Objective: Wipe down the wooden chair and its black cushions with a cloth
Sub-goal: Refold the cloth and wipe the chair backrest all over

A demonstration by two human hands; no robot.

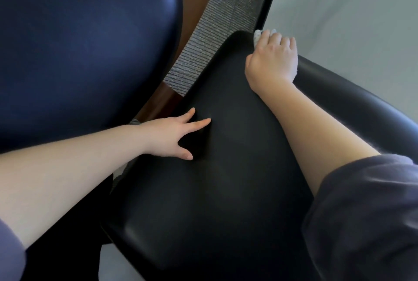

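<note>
Black cushion (226,167) fills the middle of the view, its long axis running from the near rounded corner away toward the far narrow end. At that far end the right hand (272,60) is closed over a pale cloth (260,35), pressing it against the cushion's upper right edge, just beside a second dark padded part (352,99). The left hand (176,136) lies open, fingers spread, flat on the cushion's left side (apparently steadying it). Most of the surface lies nearer the person than the cloth, so the next stroke likely pulls back along the length.
</note>
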